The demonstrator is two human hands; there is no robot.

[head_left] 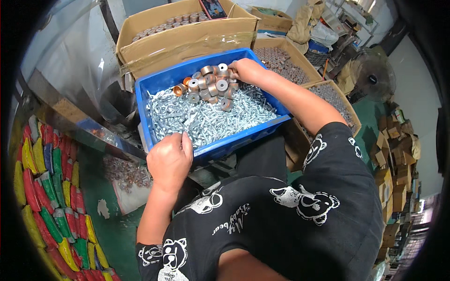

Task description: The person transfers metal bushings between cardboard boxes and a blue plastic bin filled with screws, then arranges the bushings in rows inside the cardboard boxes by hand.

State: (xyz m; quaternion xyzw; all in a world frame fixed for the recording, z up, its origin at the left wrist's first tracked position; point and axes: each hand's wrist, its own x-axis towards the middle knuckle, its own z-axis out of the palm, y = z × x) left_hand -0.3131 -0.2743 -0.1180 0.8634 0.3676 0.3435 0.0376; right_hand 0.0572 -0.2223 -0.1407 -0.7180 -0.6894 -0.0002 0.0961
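A blue plastic bin point(213, 151) in front of me holds a thick layer of small silvery screw-like pieces point(220, 122). On top of them, toward the back, lies a heap of copper-coloured cylinders point(202, 83), several with grey ends and a centre hole. My right hand point(248, 71) reaches over the bin's far right side. Its bent fingers close at the heap's right edge, and the fingertips are partly hidden among the cylinders. My left hand point(169, 159) is at the bin's near left corner, fingers curled together; what they hold, if anything, is hidden.
Behind the bin stands a cardboard box point(187, 52) with rows of cylinders and a phone point(213, 8). Right of it, open cartons point(355, 121) hold many small parts. A fan point(372, 78) stands farther right. Colourful packets point(56, 196) are stacked at left.
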